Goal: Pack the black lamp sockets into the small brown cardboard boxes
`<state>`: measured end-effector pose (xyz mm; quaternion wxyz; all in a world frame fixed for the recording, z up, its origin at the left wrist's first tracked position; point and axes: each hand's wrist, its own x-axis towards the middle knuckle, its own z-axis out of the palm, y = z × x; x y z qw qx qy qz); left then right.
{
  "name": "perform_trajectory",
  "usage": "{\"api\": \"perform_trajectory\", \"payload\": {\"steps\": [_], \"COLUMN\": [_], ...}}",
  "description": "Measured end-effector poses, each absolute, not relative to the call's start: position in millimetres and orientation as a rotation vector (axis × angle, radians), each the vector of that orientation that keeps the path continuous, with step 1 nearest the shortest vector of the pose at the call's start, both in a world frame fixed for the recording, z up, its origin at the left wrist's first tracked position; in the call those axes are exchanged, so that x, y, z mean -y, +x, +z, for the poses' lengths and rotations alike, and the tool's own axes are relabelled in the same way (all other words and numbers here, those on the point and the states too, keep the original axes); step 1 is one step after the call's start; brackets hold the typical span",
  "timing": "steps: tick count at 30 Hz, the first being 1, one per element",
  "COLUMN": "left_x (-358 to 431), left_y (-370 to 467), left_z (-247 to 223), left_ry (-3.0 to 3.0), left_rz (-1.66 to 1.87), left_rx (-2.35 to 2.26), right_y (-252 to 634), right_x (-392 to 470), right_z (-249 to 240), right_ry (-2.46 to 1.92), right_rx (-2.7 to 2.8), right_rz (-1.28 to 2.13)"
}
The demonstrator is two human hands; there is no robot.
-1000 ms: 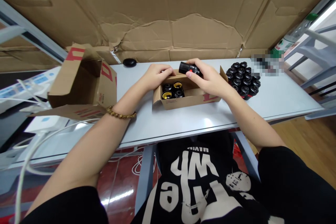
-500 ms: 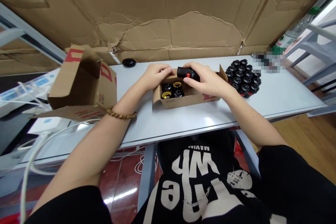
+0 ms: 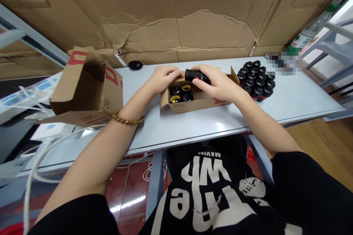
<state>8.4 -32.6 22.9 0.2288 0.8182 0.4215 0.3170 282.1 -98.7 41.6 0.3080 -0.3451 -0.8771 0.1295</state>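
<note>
My right hand (image 3: 216, 81) is closed around a black flashlight (image 3: 196, 76) with a red button, held tilted nearly flat above a small open cardboard box (image 3: 190, 108). Fingers bent, my left hand (image 3: 164, 79) grips the box's back left edge; its fingertips are partly hidden. Inside the box's left end several flashlights (image 3: 188, 97) stand upright, some showing yellow rings and others black caps. To the right of the box, a tight cluster of similar black flashlights (image 3: 257, 79) stands upright on the white table (image 3: 154, 125).
At left lies a larger open cardboard box (image 3: 113, 88) with red print, beside a power strip (image 3: 30, 97) and white cables (image 3: 49, 147). A round black object (image 3: 135, 65) rests near the cardboard wall (image 3: 179, 14). A green-capped bottle (image 3: 311, 29) is at the far right.
The held flashlight has turned slightly and shifted a little left, so its red button shows less. My left hand stays at the box edge.
</note>
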Motion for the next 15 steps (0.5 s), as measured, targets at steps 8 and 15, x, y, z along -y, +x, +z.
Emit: {"api": "perform_trajectory", "payload": {"steps": [8, 15], "left_x": [32.3, 32.1], "left_y": [9.6, 9.3], "left_z": [22.5, 21.4], "left_ry": [2.250, 2.262], "left_rz": [0.887, 0.906], "left_rx": [-1.190, -1.185], "right_y": [283.8, 284.0], "right_x": [98.8, 100.2], "right_z": [44.3, 43.4], "right_ry": [-0.901, -0.923], "right_rx": [2.298, 2.286], "right_rz": [0.363, 0.336]}}
